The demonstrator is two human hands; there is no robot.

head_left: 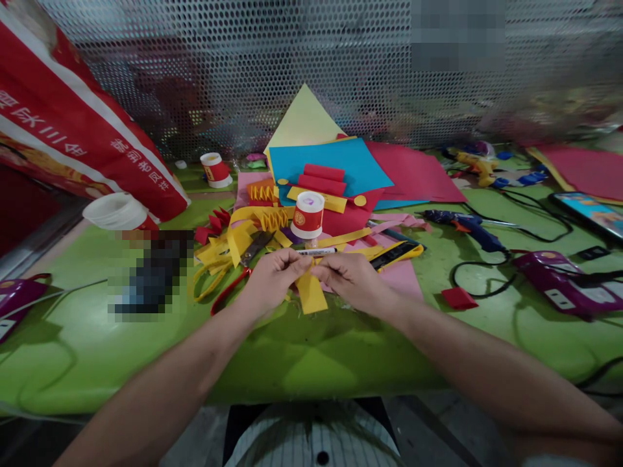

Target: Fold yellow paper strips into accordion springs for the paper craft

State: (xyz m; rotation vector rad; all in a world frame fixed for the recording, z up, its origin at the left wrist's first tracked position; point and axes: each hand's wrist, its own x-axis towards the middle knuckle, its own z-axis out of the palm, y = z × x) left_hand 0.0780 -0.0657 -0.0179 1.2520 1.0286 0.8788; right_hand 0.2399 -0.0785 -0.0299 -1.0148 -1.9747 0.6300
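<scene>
Pinched between both hands is a yellow paper strip (312,295), its lower end hanging toward me over the table. My left hand (278,275) closes on its upper left side, and my right hand (353,279) closes on its upper right, fingertips nearly touching. The strip's top end is hidden by the fingers. Just beyond stand an upturned red and white paper cup (308,217) and a marker (317,251) lying crosswise. Red-handled scissors (247,263) lie left of my left hand. Accordion-folded yellow strips (275,220) rest behind it, and a black and yellow cutter (396,255) lies beyond my right hand.
Blue paper (326,162) and red sheets (413,172) are stacked at the back. A glue gun (464,228) and purple power strip (559,279) with cables lie right. Left are a big red bag (97,123), stacked paper cups (117,211) and another cup (215,170). Perforated metal (233,78) rises behind.
</scene>
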